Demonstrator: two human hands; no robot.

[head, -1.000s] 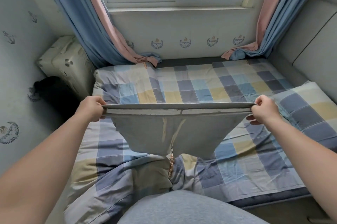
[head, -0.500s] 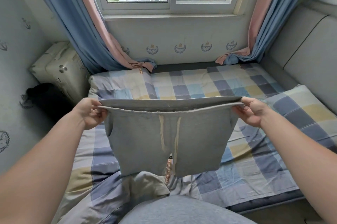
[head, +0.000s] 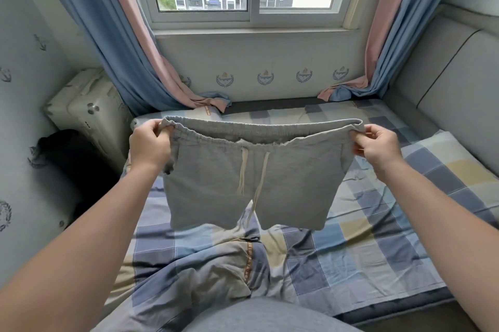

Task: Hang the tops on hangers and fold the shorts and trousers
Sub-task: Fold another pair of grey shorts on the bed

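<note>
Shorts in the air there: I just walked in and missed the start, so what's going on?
A person is holding grey shorts up by the waistband, with the left hand gripping one end and the right hand gripping the other. The shorts hang spread out in the air above the checked bed, with the drawstrings dangling. They are not yet folded.

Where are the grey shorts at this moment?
In the head view, the grey shorts hang mid-frame above the checked bed cover, below the window, held by the waistband between the left hand and the right hand.
</note>
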